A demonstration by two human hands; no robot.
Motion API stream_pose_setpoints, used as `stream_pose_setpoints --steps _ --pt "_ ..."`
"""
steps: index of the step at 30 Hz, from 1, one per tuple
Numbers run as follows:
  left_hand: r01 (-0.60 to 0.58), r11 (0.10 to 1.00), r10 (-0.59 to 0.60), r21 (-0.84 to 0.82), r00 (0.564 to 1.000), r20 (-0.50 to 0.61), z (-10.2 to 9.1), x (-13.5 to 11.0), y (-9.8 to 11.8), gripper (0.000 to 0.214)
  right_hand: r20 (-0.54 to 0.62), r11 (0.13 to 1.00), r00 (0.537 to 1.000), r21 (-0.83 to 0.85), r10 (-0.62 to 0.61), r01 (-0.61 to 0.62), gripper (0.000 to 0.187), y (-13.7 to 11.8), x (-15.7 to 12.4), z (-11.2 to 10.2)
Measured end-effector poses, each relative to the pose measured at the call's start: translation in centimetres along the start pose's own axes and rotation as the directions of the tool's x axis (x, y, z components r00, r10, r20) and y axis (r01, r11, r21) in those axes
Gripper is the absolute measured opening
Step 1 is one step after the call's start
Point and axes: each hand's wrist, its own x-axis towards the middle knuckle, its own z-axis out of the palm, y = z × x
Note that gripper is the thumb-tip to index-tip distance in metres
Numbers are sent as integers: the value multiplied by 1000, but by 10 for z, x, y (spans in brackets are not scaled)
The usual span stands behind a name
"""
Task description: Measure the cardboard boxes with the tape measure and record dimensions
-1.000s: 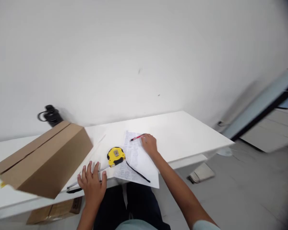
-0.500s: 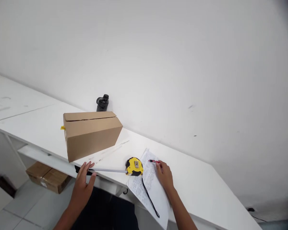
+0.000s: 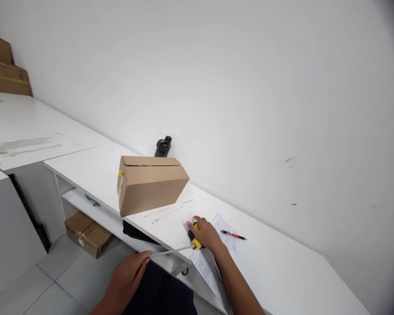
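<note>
My right hand point(image 3: 206, 234) is closed over a yellow and black tape measure point(image 3: 196, 243) at the front of the white table. A length of pale blade point(image 3: 170, 252) runs out of the case to the left. Its far end is pinched between the thumb and fingers of my left hand point(image 3: 129, 269), in front of the table edge. Under my right forearm lies a printed sheet of paper point(image 3: 205, 264), partly hidden. A red and black pen point(image 3: 233, 235) rests on the sheet, apart from my hand. Left of the tape measure stands a closed cardboard box point(image 3: 154, 192).
Behind the box a black bottle point(image 3: 163, 146) stands near the wall. Another cardboard box point(image 3: 88, 234) is low down under the table point(image 3: 282, 271). More boxes point(image 3: 6, 78) are stacked at the far left. A dark item point(image 3: 138, 232) sits on the shelf beneath the tabletop.
My right hand has let go of the pen and taken hold of the tape measure. My left hand has gone from open beside the blade to pinching its end. The view has shifted left.
</note>
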Motion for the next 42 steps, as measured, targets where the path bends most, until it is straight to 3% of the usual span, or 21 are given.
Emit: stream_pose_setpoints --steps 5,11,15,24,32,37,42 --pt "-11 1000 11 20 1000 14 0 -7 0 31 17 989 1000 -149 3 -1 71 -13 -16 2" --pt "-173 982 178 79 982 -61 -6 11 2 30 9 970 997 -229 83 -78 56 -24 -26 -8" --pt "-179 979 185 100 981 -57 -5 16 5 29 12 961 993 -256 114 -108 47 -30 -27 -11" --pt "45 999 -46 11 998 53 7 -8 1 31 -26 957 993 -267 114 -117 35 -31 -30 -5" --pt "80 997 -78 -13 991 107 14 -7 -6 33 -41 949 992 -287 123 -129 35 -31 -30 -7" --pt "203 978 -190 -49 961 200 14 -1 0 36 -15 936 990 -323 143 -140 41 -26 -31 -12" --pt "366 930 -341 -34 895 288 18 11 3 33 -66 951 991 -281 116 -130 44 -14 -28 -9"
